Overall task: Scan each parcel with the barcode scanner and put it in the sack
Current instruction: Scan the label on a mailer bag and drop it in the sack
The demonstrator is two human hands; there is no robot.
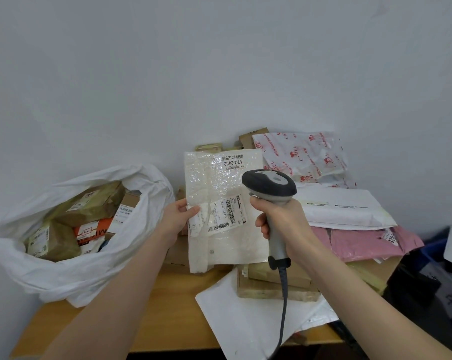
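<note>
My left hand (179,216) pinches the left edge of a white bubble-mailer parcel (219,245) and holds it upright above the table, its barcode label (226,214) facing me. My right hand (279,219) grips the handle of a grey barcode scanner (270,188), whose head hovers just right of the label. The scanner's cable (284,302) hangs down toward me. An open white sack (71,276) sits at the left of the table and holds several brown boxes and an orange parcel.
More parcels are piled at the right: a white bag with red print (308,157), a white mailer (341,209), a pink mailer (362,240), brown boxes (274,287) and a flat white bag (245,315). A wooden table (173,307) stands against a white wall. Dark bins (427,276) stand far right.
</note>
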